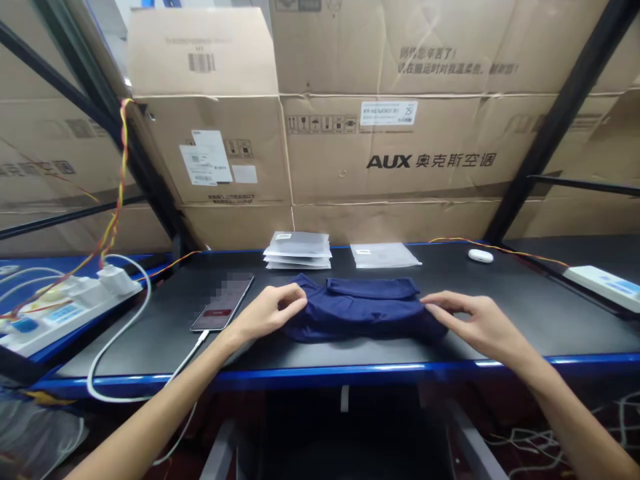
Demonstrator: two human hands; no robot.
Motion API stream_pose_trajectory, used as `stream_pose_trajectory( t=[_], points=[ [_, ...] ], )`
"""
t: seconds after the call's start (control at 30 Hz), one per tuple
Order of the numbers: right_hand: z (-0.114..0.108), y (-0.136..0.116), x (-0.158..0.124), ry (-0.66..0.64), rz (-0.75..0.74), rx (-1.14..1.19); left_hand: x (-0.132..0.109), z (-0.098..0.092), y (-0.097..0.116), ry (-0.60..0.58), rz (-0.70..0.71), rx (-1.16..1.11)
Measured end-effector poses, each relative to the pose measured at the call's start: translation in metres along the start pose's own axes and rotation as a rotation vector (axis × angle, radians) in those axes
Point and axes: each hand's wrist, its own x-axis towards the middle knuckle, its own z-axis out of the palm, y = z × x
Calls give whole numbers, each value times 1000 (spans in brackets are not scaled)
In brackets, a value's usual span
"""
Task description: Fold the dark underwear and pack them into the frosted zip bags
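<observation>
A dark navy cloth garment [365,313] lies partly folded on the black tabletop, with a folded strip along its far edge. At its left end, my left hand [280,308] pinches the fabric between thumb and fingers. The right end is pinched by my right hand [460,317] in the same way. What kind of garment it is, I cannot make out. Just behind the cloth are a stack of frosted plastic bags [298,251] and a single flat frosted bag [384,255].
A phone [223,303] on a white charging cable [145,313] lies beside my left forearm. Power strips [65,310] sit at far left and, at right, another white strip [605,287]. A white earbud case [481,256] is at the back. Cardboard [400,220] walls the rear.
</observation>
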Motion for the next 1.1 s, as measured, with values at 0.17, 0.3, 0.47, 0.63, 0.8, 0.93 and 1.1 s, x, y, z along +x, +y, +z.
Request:
stream_pose_trajectory(
  t=[0.17,0.3,0.47,0.63,0.8,0.93,1.1],
  points=[
    [9,17,35,10,35,-72,24,-1,-13,155,-156,265],
    [22,32,40,-53,26,-206,35,2,-24,61,-238,503],
    [25,43,36,-89,56,-328,34,4,-29,2,-250,549],
    [17,33,38,14,-41,-444,27,-4,-31,61,-210,512],
    [37,-18,45,-79,-233,-234,17,-7,-23,85,-399,611],
    [69,-54,52,-282,-308,-111,13,-7,-13,29,-562,626],
    [91,-67,52,-540,-321,-124,15,-6,-14,-13,-443,478]
  ],
)
